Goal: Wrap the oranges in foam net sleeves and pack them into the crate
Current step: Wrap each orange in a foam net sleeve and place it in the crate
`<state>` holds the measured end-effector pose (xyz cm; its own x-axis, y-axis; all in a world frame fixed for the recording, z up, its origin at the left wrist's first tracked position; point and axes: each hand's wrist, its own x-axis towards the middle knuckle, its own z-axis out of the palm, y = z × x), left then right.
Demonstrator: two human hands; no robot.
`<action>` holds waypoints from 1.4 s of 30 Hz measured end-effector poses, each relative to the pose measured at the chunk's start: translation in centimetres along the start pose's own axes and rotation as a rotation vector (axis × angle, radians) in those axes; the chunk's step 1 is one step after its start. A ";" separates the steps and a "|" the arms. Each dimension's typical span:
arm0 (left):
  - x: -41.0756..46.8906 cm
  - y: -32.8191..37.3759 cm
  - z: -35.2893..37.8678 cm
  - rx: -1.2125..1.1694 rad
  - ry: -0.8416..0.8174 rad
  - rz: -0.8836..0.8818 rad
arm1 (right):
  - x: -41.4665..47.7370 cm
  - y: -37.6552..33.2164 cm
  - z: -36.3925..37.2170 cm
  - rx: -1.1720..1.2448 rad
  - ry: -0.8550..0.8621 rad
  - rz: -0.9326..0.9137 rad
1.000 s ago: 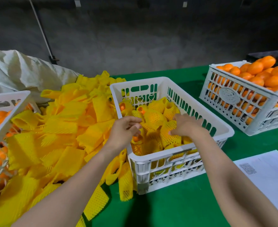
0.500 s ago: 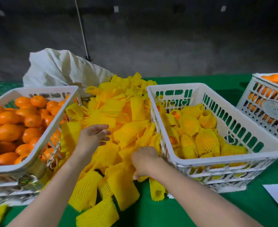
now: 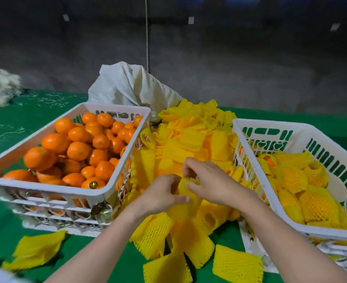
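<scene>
The left hand (image 3: 161, 194) and right hand (image 3: 212, 184), close together, both pinch one foam sleeve (image 3: 186, 186) over the pile (image 3: 189, 139); the oranges (image 3: 76, 148) lie in the crate (image 3: 46, 187) beside. Pulling hard could tear it.

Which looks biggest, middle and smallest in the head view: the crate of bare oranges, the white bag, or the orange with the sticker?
1. crate of bare oranges
2. white bag
3. orange with the sticker
The bag sits farther back, so its true size is unsure.
</scene>
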<state>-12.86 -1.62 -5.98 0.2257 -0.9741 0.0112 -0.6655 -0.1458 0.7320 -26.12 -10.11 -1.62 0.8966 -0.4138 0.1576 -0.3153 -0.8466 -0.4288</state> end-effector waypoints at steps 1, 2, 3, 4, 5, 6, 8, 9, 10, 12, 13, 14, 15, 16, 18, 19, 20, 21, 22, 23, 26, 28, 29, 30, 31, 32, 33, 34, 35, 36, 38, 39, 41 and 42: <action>-0.1 -0.4 -0.4 0.026 0.078 0.022 | 0.5 -0.7 0.0 0.056 0.045 0.001; -0.3 -0.8 -1.0 0.025 0.138 0.027 | 1.2 -1.2 0.1 0.110 0.092 0.014; -0.5 -1.2 -1.8 -0.002 0.188 0.015 | 1.8 -1.5 0.3 0.143 0.130 0.029; -0.9 -1.6 -2.9 -0.020 0.235 0.008 | 2.6 -1.7 0.5 0.144 0.156 0.036; -1.2 -2.0 -4.0 -0.040 0.267 -0.006 | 3.3 -2.0 0.7 0.124 0.171 0.034; -1.4 -2.5 -5.1 -0.051 0.311 -0.017 | 4.1 -2.3 1.1 0.104 0.184 0.022; -1.9 -3.2 -7.3 -0.062 0.341 -0.014 | 5.8 -3.1 2.1 0.106 0.212 -0.021; -2.2 -3.5 -8.4 -0.067 0.338 -0.003 | 6.7 -3.7 2.6 0.111 0.226 -0.042; -2.4 -3.9 -9.5 -0.080 0.330 0.017 | 7.5 -4.4 3.1 0.114 0.243 -0.056; -2.7 -4.9 -12.1 -0.207 0.360 0.024 | 9.3 -5.5 4.0 0.175 0.286 -0.067; -2.6 -5.9 -13.5 -0.291 0.422 -0.001 | 10.2 -6.1 4.3 0.241 0.299 -0.059; -2.3 -7.1 -14.9 -0.326 0.499 -0.032 | 10.9 -6.7 4.7 0.317 0.291 -0.042; -1.9 -8.5 -16.4 -0.261 0.576 -0.062 | 11.6 -7.3 5.2 0.379 0.260 -0.017; -1.4 -10.2 -17.7 -0.095 0.617 -0.100 | 12.2 -7.8 5.9 0.412 0.219 0.010; -0.1 -13.3 -19.4 0.275 0.553 -0.174 | 13.1 -8.5 7.4 0.420 0.149 0.051; 0.6 -14.4 -19.9 0.424 0.465 -0.212 | 13.5 -8.7 8.1 0.421 0.131 0.064; 1.3 -15.4 -20.1 0.546 0.374 -0.253 | 13.7 -8.9 8.6 0.423 0.117 0.070; 2.0 -16.3 -20.2 0.681 0.291 -0.290 | 13.9 -9.0 9.0 0.419 0.107 0.075; 2.6 -17.2 -20.2 0.822 0.214 -0.322 | 14.1 -8.9 9.2 0.418 0.104 0.077; 3.0 -18.0 -20.1 0.947 0.153 -0.343 | 14.2 -8.9 9.2 0.427 0.106 0.073; 3.5 -20.0 -19.8 1.158 0.160 -0.338 | 14.2 -8.9 9.0 0.472 0.122 0.056; 3.9 -20.9 -20.0 1.172 0.224 -0.324 | 14.1 -9.0 8.8 0.525 0.136 0.058; 4.0 -21.1 -20.2 1.179 0.233 -0.315 | 14.0 -9.0 8.7 0.575 0.152 0.067; 4.0 -21.3 -20.3 1.199 0.236 -0.300 | 13.9 -8.9 8.5 0.621 0.172 0.081; 3.9 -21.3 -20.5 1.223 0.235 -0.284 | 13.7 -8.7 8.4 0.659 0.198 0.104; 3.8 -21.2 -20.6 1.233 0.236 -0.271 | 13.5 -8.6 8.2 0.692 0.226 0.135; 3.5 -21.1 -20.7 1.217 0.249 -0.260 | 13.3 -8.4 8.0 0.730 0.255 0.168; 3.3 -20.8 -20.7 1.170 0.275 -0.250 | 13.1 -8.1 7.7 0.775 0.281 0.199; 3.0 -20.4 -20.8 1.085 0.312 -0.234 | 12.8 -7.8 7.5 0.823 0.307 0.224; 2.8 -19.8 -20.8 0.945 0.359 -0.206 | 12.6 -7.6 7.3 0.864 0.330 0.241; 2.5 -17.9 -20.8 0.546 0.437 -0.118 | 12.1 -7.1 6.8 0.937 0.356 0.256; 2.3 -16.8 -20.9 0.377 0.460 -0.061 | 11.8 -6.9 6.6 0.984 0.361 0.261; 1.9 -14.5 -20.5 0.185 0.463 0.044 | 11.3 -6.6 6.0 1.099 0.368 0.271; 1.6 -13.3 -20.1 0.106 0.449 0.087 | 11.2 -6.4 5.7 1.163 0.375 0.278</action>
<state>10.71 2.23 -2.02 0.4362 -0.8157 0.3799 -0.7591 -0.1068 0.6421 -12.32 -7.39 -2.17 0.6400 -0.7622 0.0970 0.1525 0.0022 -0.9883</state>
